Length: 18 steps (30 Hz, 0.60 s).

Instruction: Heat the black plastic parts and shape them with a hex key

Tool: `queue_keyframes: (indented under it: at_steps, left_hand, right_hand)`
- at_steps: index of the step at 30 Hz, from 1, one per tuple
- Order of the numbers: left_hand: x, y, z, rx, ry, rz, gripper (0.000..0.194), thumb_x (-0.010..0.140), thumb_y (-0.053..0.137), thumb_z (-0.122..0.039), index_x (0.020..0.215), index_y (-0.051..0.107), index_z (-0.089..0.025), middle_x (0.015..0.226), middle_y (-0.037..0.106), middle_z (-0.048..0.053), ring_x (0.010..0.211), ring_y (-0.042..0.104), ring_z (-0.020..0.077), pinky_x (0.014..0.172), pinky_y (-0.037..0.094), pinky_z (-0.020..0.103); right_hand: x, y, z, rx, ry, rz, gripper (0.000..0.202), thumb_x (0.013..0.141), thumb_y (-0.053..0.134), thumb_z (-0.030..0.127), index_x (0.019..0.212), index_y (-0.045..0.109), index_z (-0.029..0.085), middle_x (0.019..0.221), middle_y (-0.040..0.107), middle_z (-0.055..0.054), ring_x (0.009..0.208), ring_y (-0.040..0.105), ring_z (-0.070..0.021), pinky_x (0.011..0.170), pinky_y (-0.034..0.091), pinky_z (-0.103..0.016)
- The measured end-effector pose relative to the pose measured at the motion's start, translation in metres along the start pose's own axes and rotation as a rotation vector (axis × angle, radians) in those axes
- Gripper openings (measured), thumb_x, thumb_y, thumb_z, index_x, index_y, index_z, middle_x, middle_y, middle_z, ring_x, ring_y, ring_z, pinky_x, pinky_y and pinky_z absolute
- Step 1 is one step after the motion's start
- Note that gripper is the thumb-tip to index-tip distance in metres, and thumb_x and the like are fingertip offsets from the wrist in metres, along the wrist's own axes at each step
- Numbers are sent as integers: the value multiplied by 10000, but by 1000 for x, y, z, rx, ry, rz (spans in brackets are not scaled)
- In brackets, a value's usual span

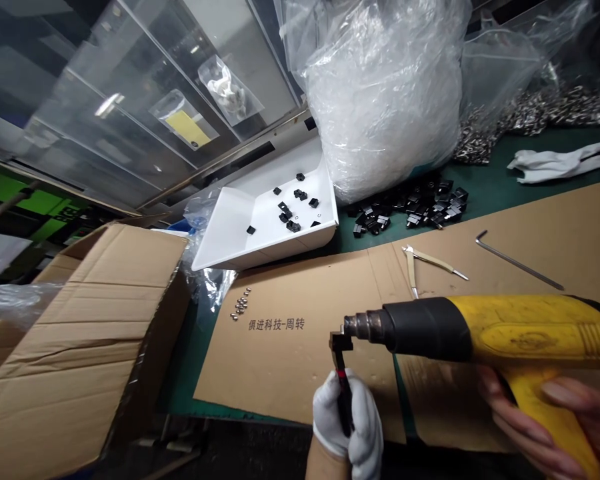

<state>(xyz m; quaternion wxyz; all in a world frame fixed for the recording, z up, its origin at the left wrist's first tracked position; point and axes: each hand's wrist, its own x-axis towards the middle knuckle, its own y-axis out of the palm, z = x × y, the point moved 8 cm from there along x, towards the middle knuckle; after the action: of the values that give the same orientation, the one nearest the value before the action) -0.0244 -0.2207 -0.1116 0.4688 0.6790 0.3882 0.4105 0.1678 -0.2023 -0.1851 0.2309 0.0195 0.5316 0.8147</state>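
My right hand [545, 413], bare, is wrapped round the grip of a yellow heat gun [520, 330]. The gun's stepped metal nozzle points left. My left hand [347, 423], in a white glove, is closed on slim black-handled pliers [341, 377] with a red band; their jaws are mostly hidden. At their upper end sits a small black block [341, 342], right by the nozzle's mouth. Whether nozzle and block touch, I cannot tell. Both hands are above the cardboard sheet [290, 367] at the table's front edge.
A white tray [265, 253] holds several black pieces. Beside it lie a heap of black parts [415, 207] and a big plastic bag [385, 100]. Small metal pins [241, 305], cutters [430, 262], a hex key [520, 261] and a white glove [560, 162] lie around. A cardboard box [80, 347] stands left.
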Motion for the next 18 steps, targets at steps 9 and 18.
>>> queue_keyframes:
  at_steps: [9,18]
  left_hand:
    - [4,-13,20,-71,-115,-120,688,1030,315,-570,848,773,-90,425,522,31,288,526,154,308,501,289]
    - [22,1,14,-90,-1,-84,661,1033,321,-588,842,743,-117,412,498,-18,203,413,102,287,488,263]
  right_hand:
    - [3,32,32,361,-190,205,413,952,536,470,1218,618,164,766,492,-1,474,354,-63,457,384,-183]
    - [9,32,36,348,-234,148,374,938,554,477,1157,599,177,748,514,8,449,345,-60,428,398,-182]
